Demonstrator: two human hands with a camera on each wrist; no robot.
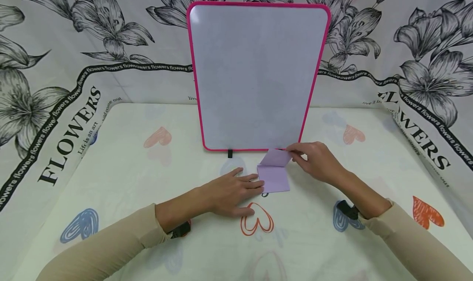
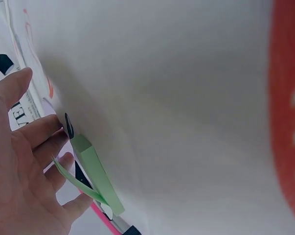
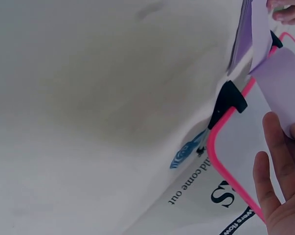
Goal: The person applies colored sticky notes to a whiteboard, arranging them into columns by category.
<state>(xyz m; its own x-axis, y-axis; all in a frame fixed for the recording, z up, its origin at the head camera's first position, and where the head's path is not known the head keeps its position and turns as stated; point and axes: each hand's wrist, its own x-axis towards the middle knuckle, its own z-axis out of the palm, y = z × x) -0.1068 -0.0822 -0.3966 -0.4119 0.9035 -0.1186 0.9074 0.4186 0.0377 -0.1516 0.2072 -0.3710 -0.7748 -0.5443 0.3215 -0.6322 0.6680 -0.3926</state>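
A pad of lilac paper [image 1: 273,180] lies in front of the whiteboard, its upper sheet [image 1: 275,157] folded up along a crease. My right hand [image 1: 314,162] pinches that sheet by its right corner; the right wrist view shows the lifted lilac sheet [image 3: 279,83] at the thumb and fingers. My left hand [image 1: 233,192] lies with fingers spread, fingertips right at the pad's left edge. Beside those fingers, the left wrist view shows a light green pad [image 2: 99,171] with one sheet curling away and a small black loop [image 2: 69,126] at its end. The head view hides the green pad.
A whiteboard [image 1: 258,75] with a pink frame stands upright behind the hands on black feet [image 3: 226,104]. Beneath lies a white cloth [image 1: 177,149] printed with hearts. A flower-print cloth [image 1: 111,34] hangs behind. Black straps [image 1: 347,210] sit on both wrists.
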